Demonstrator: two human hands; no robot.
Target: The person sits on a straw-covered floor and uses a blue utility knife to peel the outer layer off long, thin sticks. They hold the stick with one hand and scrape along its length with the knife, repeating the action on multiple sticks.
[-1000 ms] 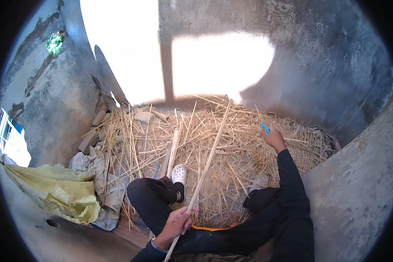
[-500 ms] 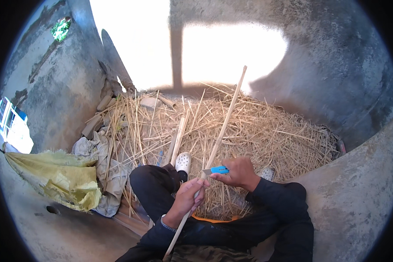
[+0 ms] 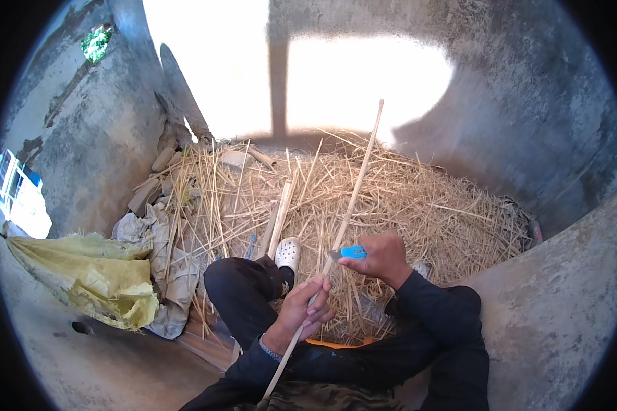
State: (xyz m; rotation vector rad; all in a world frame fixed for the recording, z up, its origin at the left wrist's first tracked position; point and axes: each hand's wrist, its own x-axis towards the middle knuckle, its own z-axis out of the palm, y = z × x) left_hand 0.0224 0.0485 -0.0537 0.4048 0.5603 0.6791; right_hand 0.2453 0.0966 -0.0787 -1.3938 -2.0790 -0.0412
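A long, pale bamboo strip [image 3: 356, 186] slants across the middle, from above my lap up past the straw. My left hand [image 3: 306, 305] is closed around its lower part. In my right hand [image 3: 385, 257] I grip a blue-handled utility knife [image 3: 352, 252], its short blade against or very close to the strip, a little above my left fingers. The strip's far end stands out over the straw, and its near end drops toward my lap.
Shavings and straw [image 3: 445, 219] cover the ground ahead, against concrete walls. Split bamboo pieces [image 3: 281, 216] lie left of centre, by my white clog [image 3: 288, 252]. A yellow woven sack [image 3: 106, 281] and pale crumpled sheeting [image 3: 179, 277] are at left. Sunlight glares off the back wall.
My right hand and the knife have shifted slightly up along the strip, away from my left hand. The strip's far end has tipped a little to the left.
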